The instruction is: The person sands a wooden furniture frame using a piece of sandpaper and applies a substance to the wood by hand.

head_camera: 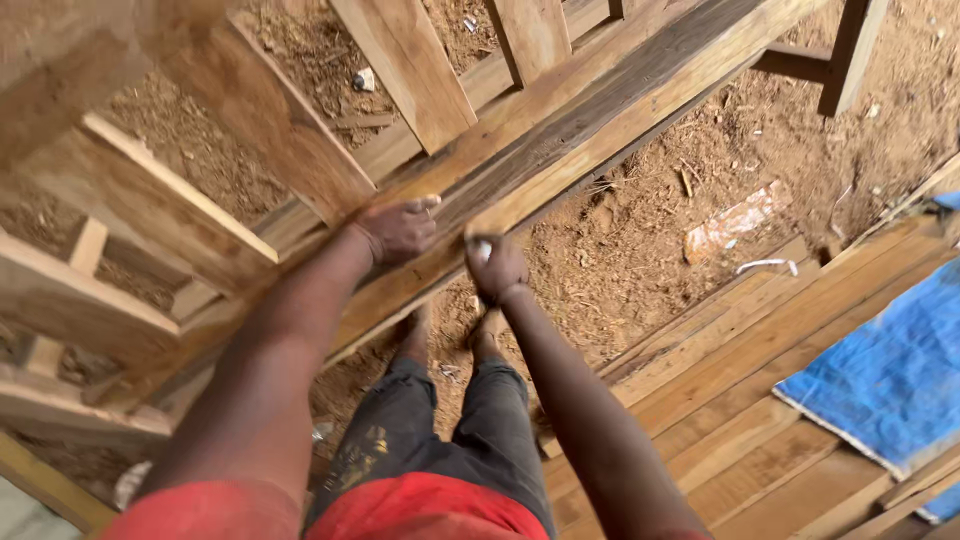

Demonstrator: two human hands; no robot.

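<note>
A long weathered plank [600, 110] runs from lower left to upper right across a wooden frame. My left hand [400, 230] lies on top of the plank with the thumb up along its face. My right hand [497, 268] sits just to the right at the plank's lower edge, fingers closed around a small pale object that I cannot make out. My legs in dark paint-stained trousers [440, 430] stand below on the sawdust ground.
Slanted boards [410, 65] and cross pieces [150, 200] of the frame fill the left and top. Stacked planks [760, 400] lie at the lower right beside a blue tarpaulin [890, 370]. Sawdust ground [700, 160] holds a torn wrapper [735, 220] and scraps.
</note>
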